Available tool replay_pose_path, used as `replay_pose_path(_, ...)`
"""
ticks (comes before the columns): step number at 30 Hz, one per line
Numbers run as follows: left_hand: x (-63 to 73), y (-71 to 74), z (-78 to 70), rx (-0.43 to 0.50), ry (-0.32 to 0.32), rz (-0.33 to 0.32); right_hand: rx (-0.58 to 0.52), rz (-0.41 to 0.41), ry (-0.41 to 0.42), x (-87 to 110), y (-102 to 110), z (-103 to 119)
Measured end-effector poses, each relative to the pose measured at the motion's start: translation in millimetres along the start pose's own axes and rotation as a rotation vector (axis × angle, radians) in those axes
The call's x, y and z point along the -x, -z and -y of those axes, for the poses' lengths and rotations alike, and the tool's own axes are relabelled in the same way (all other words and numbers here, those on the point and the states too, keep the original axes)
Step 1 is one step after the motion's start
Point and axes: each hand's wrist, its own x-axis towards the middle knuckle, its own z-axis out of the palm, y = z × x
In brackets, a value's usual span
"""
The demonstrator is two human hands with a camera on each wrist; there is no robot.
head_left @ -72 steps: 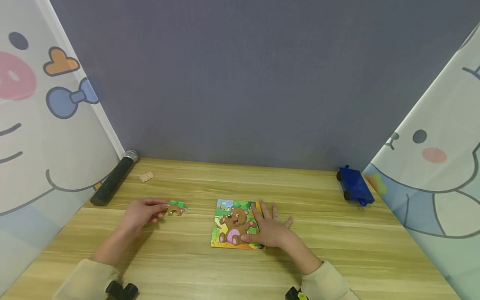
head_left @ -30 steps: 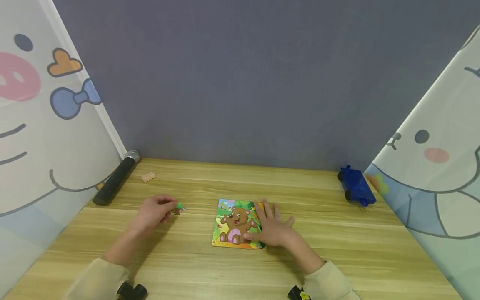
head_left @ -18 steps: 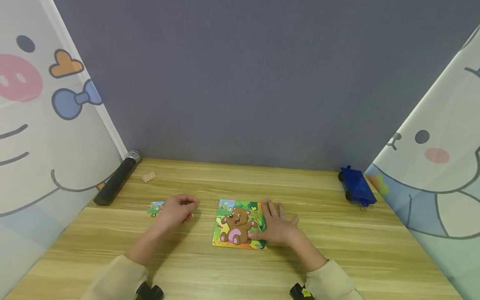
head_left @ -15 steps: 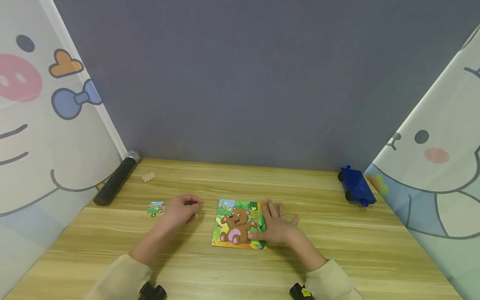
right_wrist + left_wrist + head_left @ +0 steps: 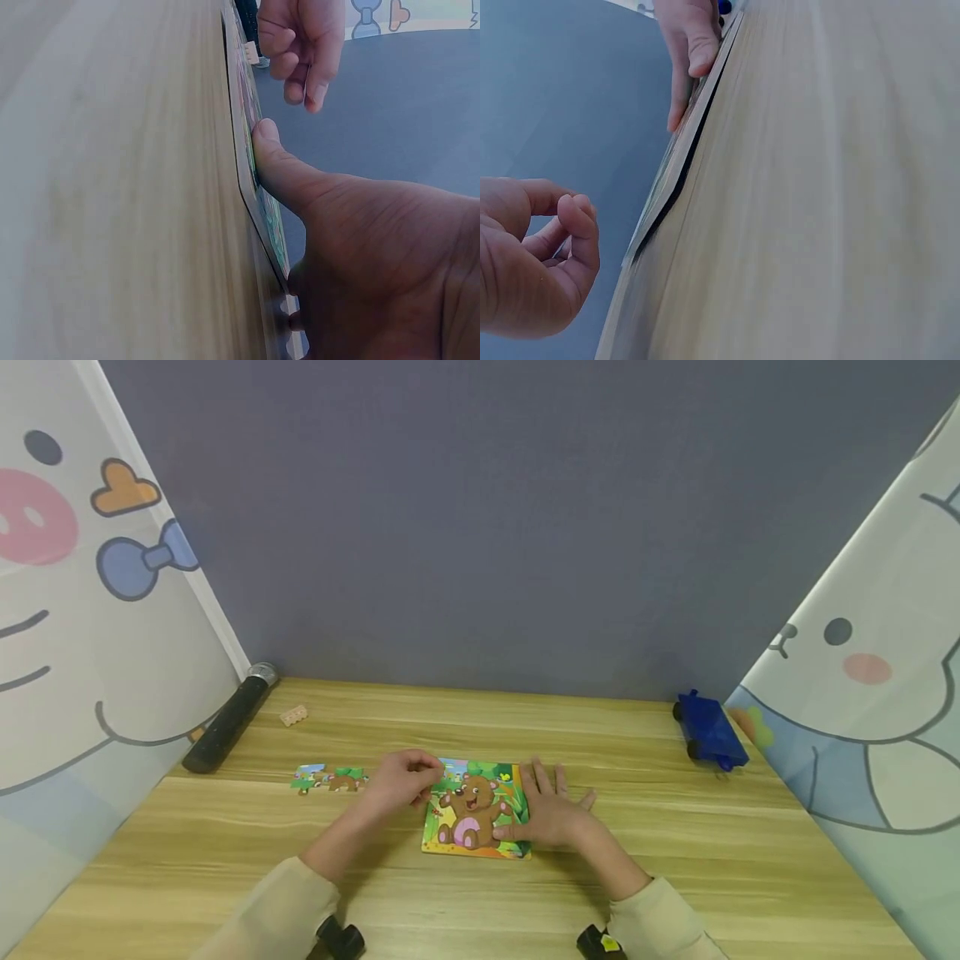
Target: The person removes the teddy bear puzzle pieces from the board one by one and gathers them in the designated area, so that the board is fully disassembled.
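In the head view, the bear puzzle [image 5: 474, 818] lies flat on the table [image 5: 637, 760] at lower centre. The left hand [image 5: 405, 781], fingers loosely curled, hides its upper-left corner; the fingertips' undersides cannot be made out here. The right hand [image 5: 555, 818] rests spread on the right edge, thumb on the picture, gripping nothing. Left of centre lie two loose pieces, a blue-topped piece [image 5: 309, 774] and a brown-and-green piece [image 5: 345, 779], details too small to read.

In the left wrist view, the left hand is cut off by the left edge, apart from the puzzle, with nothing visible in its bent fingers. The puzzle shows nearly edge-on.

In the right wrist view, the right thumb touches the puzzle; the other fingers are largely hidden at lower centre.
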Motion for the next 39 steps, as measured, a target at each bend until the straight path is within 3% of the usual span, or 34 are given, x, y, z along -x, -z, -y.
replay_pose_path(7,-6.1,-10.5,0.9,0.033,-0.012,0.018,0.005,0.007,-0.009,-1.0,0.8,0.8)
replay_pose_path(13,-8.1,-18.8,0.8,0.084,-0.007,0.083,0.004,0.007,-0.016,-1.4,1.1,1.4)
replay_pose_path(21,-12.9,-32.8,-2.3,0.121,-0.036,0.119,0.007,0.006,-0.023,-1.8,0.4,1.3)
replay_pose_path(39,-22.6,-56.7,-4.7,0.128,0.009,0.18,0.006,0.014,-0.014,-0.7,2.5,2.4)
